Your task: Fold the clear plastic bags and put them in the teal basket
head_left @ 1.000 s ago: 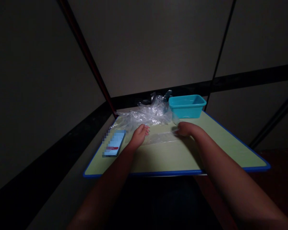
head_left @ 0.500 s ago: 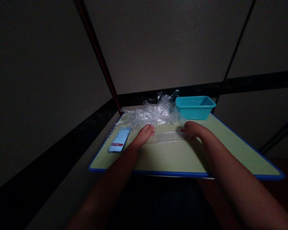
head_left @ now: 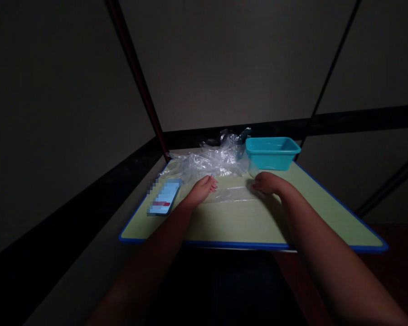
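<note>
A flat clear plastic bag (head_left: 233, 194) lies on the green table (head_left: 245, 222) between my hands. My left hand (head_left: 200, 191) rests on its left end, fingers stretched out and flat. My right hand (head_left: 265, 183) presses on the right end with fingers curled down; whether it pinches the plastic is hard to see in the dim light. Behind the bag lies a crumpled heap of clear plastic bags (head_left: 209, 162).
A teal plastic tub (head_left: 272, 153) stands at the back of the table. A phone (head_left: 164, 202) with a lit screen lies at the left. The table has a blue rim and stands in a corner of dark-banded walls.
Both hands stay on the ends of the flat bag. Only the camera has shifted slightly, right and then back left.
</note>
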Demonstrator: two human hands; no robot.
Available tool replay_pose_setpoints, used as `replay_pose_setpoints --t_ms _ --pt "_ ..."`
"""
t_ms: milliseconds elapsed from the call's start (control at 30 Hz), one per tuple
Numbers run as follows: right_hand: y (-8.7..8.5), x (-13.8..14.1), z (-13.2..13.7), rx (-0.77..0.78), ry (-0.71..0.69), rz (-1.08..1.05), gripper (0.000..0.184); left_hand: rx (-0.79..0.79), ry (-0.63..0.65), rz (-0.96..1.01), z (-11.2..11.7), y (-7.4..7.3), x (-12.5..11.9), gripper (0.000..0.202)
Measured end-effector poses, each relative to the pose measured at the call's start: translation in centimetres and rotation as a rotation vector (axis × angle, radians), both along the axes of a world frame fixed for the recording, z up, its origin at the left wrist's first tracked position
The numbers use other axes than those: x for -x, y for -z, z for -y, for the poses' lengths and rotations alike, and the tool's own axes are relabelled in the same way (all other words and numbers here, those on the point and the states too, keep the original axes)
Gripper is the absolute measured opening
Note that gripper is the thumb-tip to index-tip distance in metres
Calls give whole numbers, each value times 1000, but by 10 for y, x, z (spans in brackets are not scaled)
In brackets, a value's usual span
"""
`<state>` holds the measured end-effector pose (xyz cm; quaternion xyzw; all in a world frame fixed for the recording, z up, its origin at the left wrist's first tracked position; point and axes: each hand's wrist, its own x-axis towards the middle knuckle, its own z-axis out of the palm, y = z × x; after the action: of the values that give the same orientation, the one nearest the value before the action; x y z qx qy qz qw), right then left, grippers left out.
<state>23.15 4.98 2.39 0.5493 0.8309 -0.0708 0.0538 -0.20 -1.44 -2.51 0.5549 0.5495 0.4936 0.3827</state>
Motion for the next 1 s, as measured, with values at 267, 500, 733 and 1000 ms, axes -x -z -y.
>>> replay_pose_setpoints --t_ms 267,500,733,1000 --pt "0 1 4 136 185 -358 30 -16 28 -24 2 -1 1 32" --pt "5 1 5 310 300 -514 18 -11 30 -45 3 -3 0 33" --pt "2 0 1 275 269 -574 8 -2 43 -79 3 -2 2 36" --pt "-3 1 6 310 306 -918 22 0 105 -135 6 -5 1 42"
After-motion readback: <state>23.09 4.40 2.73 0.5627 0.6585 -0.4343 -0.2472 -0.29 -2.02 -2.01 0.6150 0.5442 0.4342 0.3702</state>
